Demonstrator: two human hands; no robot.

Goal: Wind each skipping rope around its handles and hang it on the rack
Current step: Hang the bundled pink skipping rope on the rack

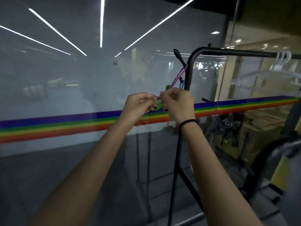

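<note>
A black metal rack stands right of centre, with a hook sticking up from its corner post. A pink skipping rope loops over that hook and runs down into my hands. Green handles show between my fingers, mostly hidden. My left hand and my right hand are raised side by side just left of the post, both pinched on the rope and handles. A blue rope piece hangs against the post behind my right hand.
A frosted glass wall with a rainbow stripe stands close behind the rack. White plastic hangers hang on the rack's top bar at the right. A black and yellow object sits low at the right.
</note>
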